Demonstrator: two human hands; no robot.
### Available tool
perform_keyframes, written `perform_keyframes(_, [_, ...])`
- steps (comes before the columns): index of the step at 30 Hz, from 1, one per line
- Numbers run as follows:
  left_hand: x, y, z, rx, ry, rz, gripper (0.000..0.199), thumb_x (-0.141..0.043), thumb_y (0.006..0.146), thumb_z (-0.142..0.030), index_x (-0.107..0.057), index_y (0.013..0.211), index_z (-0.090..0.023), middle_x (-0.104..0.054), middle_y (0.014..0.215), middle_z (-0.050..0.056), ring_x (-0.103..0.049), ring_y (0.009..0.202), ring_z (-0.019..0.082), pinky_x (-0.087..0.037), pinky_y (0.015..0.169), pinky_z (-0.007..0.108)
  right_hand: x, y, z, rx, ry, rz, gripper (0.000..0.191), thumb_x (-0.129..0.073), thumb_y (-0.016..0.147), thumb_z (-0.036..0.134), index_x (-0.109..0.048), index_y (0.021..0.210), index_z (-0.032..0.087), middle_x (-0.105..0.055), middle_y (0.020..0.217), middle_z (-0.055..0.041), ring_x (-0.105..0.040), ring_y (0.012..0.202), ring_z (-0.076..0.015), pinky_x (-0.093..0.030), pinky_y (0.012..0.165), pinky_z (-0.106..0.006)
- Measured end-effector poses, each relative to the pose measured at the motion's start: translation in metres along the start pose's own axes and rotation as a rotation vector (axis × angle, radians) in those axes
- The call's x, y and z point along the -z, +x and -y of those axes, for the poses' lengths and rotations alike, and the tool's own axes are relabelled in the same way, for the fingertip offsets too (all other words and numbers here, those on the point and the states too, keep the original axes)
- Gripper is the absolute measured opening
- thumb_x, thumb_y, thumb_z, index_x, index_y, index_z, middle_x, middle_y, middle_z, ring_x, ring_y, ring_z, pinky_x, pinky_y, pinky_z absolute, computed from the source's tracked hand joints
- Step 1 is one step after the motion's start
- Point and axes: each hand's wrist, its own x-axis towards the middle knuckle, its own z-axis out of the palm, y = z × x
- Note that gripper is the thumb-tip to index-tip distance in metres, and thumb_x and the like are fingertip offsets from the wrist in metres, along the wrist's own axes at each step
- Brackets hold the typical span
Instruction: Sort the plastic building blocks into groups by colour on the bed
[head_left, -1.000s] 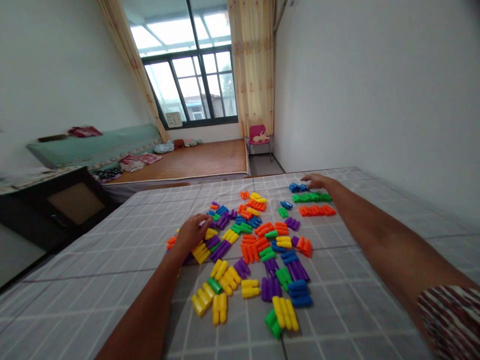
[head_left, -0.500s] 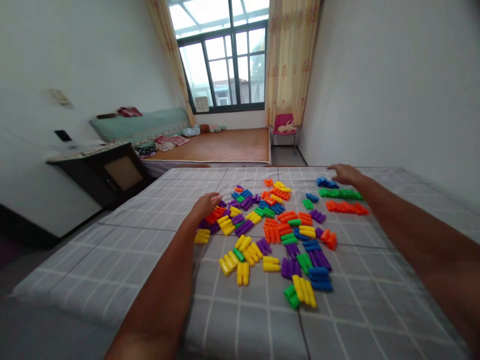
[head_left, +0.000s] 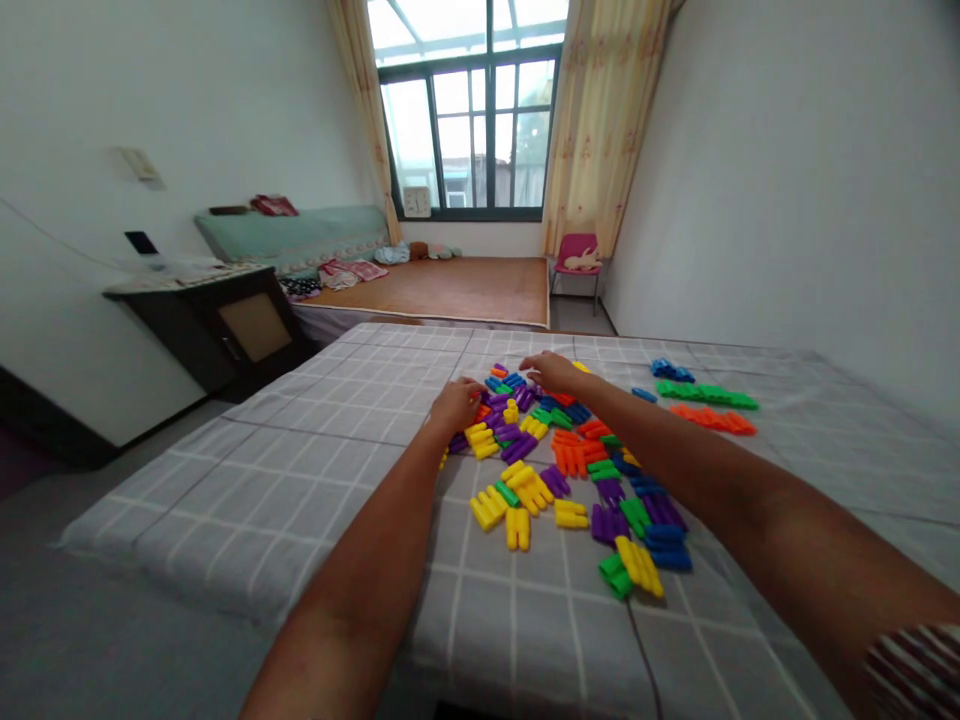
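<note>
Colourful plastic pieces lie scattered on a grey checked cloth, among them yellow pieces [head_left: 489, 507], orange pieces [head_left: 571, 455] and purple pieces [head_left: 609, 522]. My left hand [head_left: 459, 405] is at the left edge of the pile, its fingers curled at orange and purple pieces; whether it grips one is too small to tell. My right hand [head_left: 553, 370] reaches over the far side of the pile, fingers spread and pointing left, with nothing visible in them. To the right lie a blue row [head_left: 672, 371], a green row [head_left: 707, 395] and an orange row [head_left: 714, 419].
The checked cloth [head_left: 300, 470] covers the surface under the pieces. Beyond it stand a bed [head_left: 457, 287] with a brown mat, a pink chair [head_left: 577, 262] and a dark cabinet [head_left: 251, 325] at the left. A window [head_left: 472, 130] is at the back.
My right hand has moved left from the blue row to the far side of the pile. My left hand stays at the pile's left edge. The view has shifted slightly.
</note>
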Motion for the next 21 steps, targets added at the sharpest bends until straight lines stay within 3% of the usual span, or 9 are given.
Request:
perform_keyframes(3, [0.000, -0.002, -0.002, 0.021, 0.013, -0.012, 0.033, -0.046, 0.090, -0.024, -0.070, 0.113, -0.026, -0.064, 0.121, 0.007, -0.060, 0.107, 0.023, -0.046, 0.096, 0.034, -0.011, 0.023, 0.011, -0.070, 0.035, 0.051, 0.040, -0.060, 0.087, 0.031, -0.061, 0.126, 0.022, -0.068, 0.119, -0.0095, -0.063, 0.103, -0.0232, -0.048, 0.082, -0.028])
perform_keyframes(7, [0.001, -0.003, -0.004, 0.017, -0.004, 0.006, 0.033, -0.048, 0.089, -0.025, -0.070, 0.113, -0.027, -0.062, 0.123, 0.007, -0.060, 0.108, 0.023, -0.047, 0.095, 0.034, -0.008, 0.039, 0.013, -0.094, 0.087, 0.162, 0.044, -0.074, 0.075, 0.033, -0.066, 0.117, 0.024, -0.072, 0.108, -0.0045, -0.067, 0.087, -0.0194, -0.047, 0.069, -0.023])
perform_keyframes(10, [0.002, -0.002, -0.003, 0.014, -0.003, 0.009, 0.033, -0.048, 0.089, -0.026, -0.069, 0.114, -0.027, -0.062, 0.123, 0.007, -0.060, 0.107, 0.022, -0.047, 0.093, 0.032, 0.002, 0.032, 0.010, -0.055, 0.109, 0.141, 0.037, -0.076, 0.071, 0.032, -0.072, 0.106, 0.023, -0.074, 0.098, -0.0021, -0.067, 0.083, -0.0192, -0.045, 0.067, -0.023])
perform_keyframes(14, [0.000, 0.001, 0.001, -0.006, 0.004, 0.003, 0.033, -0.045, 0.090, -0.028, -0.069, 0.113, -0.027, -0.063, 0.122, 0.005, -0.060, 0.108, 0.020, -0.046, 0.095, 0.030, 0.013, 0.002, -0.006, 0.031, 0.270, 0.027, 0.023, -0.067, 0.079, 0.030, -0.074, 0.099, 0.023, -0.075, 0.091, 0.0002, -0.066, 0.084, -0.0180, -0.044, 0.071, -0.023])
perform_keyframes(17, [-0.002, 0.004, 0.005, -0.034, 0.007, 0.005, 0.034, -0.044, 0.089, -0.027, -0.069, 0.113, -0.026, -0.063, 0.122, 0.005, -0.060, 0.109, 0.019, -0.045, 0.098, 0.029, 0.023, -0.029, -0.043, -0.048, 0.396, -0.108, 0.025, -0.064, 0.082, 0.032, -0.072, 0.103, 0.021, -0.074, 0.094, -0.0016, -0.066, 0.086, -0.0178, -0.046, 0.073, -0.024])
perform_keyframes(21, [-0.005, 0.006, 0.009, -0.046, 0.011, 0.000, 0.034, -0.044, 0.089, -0.027, -0.069, 0.113, -0.025, -0.064, 0.122, 0.005, -0.060, 0.109, 0.020, -0.045, 0.098, 0.029, 0.044, -0.083, -0.139, -0.466, 0.460, -0.311, 0.035, -0.064, 0.081, 0.034, -0.064, 0.110, 0.014, -0.074, 0.095, -0.0085, -0.066, 0.077, -0.0169, -0.048, 0.066, -0.025])
